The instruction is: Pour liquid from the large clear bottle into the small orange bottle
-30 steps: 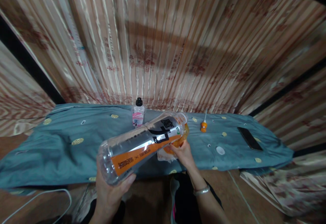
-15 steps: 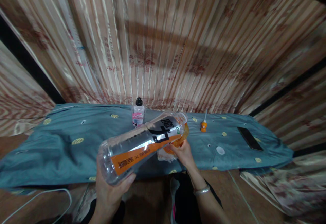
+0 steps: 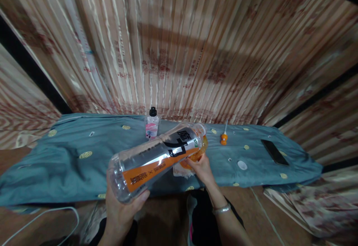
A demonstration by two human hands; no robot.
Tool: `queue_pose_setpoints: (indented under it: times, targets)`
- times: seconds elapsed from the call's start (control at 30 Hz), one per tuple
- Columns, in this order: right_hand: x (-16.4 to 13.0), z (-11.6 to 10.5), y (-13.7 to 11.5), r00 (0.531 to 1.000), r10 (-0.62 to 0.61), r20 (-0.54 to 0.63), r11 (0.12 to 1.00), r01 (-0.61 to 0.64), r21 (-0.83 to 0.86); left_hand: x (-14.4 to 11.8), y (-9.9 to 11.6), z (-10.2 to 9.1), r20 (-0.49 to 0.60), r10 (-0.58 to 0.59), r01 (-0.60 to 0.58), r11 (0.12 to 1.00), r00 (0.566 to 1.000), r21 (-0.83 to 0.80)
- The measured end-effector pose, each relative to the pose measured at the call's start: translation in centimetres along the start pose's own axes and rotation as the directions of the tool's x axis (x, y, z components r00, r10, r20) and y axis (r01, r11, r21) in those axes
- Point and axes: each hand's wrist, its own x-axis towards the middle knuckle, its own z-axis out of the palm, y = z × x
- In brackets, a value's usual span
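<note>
My left hand [image 3: 120, 205] is wrapped round the base of a large clear plastic bottle [image 3: 159, 160] with an orange and silver label. The bottle is tilted, its open mouth up at the right over an orange see-through bottle [image 3: 199, 155]. Round that orange bottle my right hand [image 3: 201, 168] is closed, a silver bracelet on its wrist. The large bottle hides much of the orange one, and I cannot tell whether liquid flows. Behind them stands a small clear bottle [image 3: 151, 126] with a black cap and pink label. An orange pump top [image 3: 223, 138] sits to the right.
A teal cloth with yellow patterns [image 3: 69, 171] covers the long surface. On its right lie a round white cap [image 3: 242, 165] and a dark phone [image 3: 274, 152]. Striped curtains [image 3: 173, 52] hang behind. At lower left, a white cable [image 3: 56, 209] runs over the floor.
</note>
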Motion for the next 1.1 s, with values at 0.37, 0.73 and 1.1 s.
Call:
queue_pose_setpoints:
  times: [0.37, 0.73, 1.1]
  targets:
    - [-0.08, 0.07, -0.29, 1.0, 0.006, 0.024, 0.999, -0.007, 0.036, -0.06, 0.87, 0.14, 0.0, -0.051, 0.051, 0.998, 0.999, -0.026]
    - [0.09, -0.06, 0.41, 1.0, -0.004, 0.022, 1.0, 0.004, 0.011, 0.26, 0.67, -0.15, 0.033, -0.06, 0.06, 0.998, 0.998, -0.001]
    - [0.06, 0.02, 0.18, 1.0, 0.003, 0.021, 1.0, -0.003, 0.026, 0.15, 0.67, -0.11, 0.021, -0.04, 0.04, 0.999, 0.999, -0.01]
